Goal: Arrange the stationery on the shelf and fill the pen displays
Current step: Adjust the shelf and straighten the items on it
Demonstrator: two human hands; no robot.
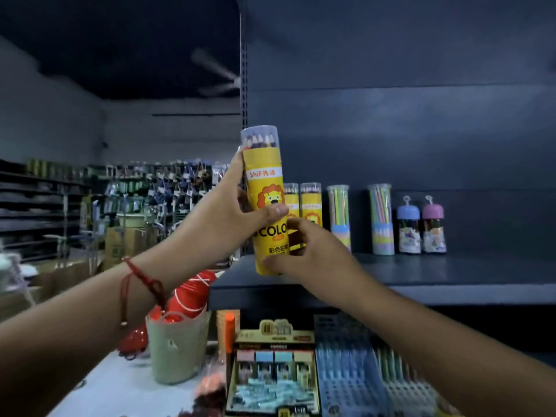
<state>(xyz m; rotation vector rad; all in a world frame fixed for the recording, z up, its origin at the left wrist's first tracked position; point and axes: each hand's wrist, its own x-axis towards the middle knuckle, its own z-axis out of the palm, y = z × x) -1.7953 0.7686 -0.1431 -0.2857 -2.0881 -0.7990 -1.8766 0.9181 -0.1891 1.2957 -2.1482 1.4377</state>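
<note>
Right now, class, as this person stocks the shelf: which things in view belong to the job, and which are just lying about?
Belongs to the job:
- yellow pencil tube, gripped by left hand and right hand
- matching yellow tubes on the shelf
- pastel tubes
- capped bottles
- pen displays below

Lying about:
- green basket
- red items
- cardboard box

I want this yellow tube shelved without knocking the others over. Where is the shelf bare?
The shelf is bare along its front strip, before the row, and right of the purple-capped bottle. The gap between the pastel tubes and is tight. The left end is crowded: two yellow tubes stand behind the held yellow tube.
</note>
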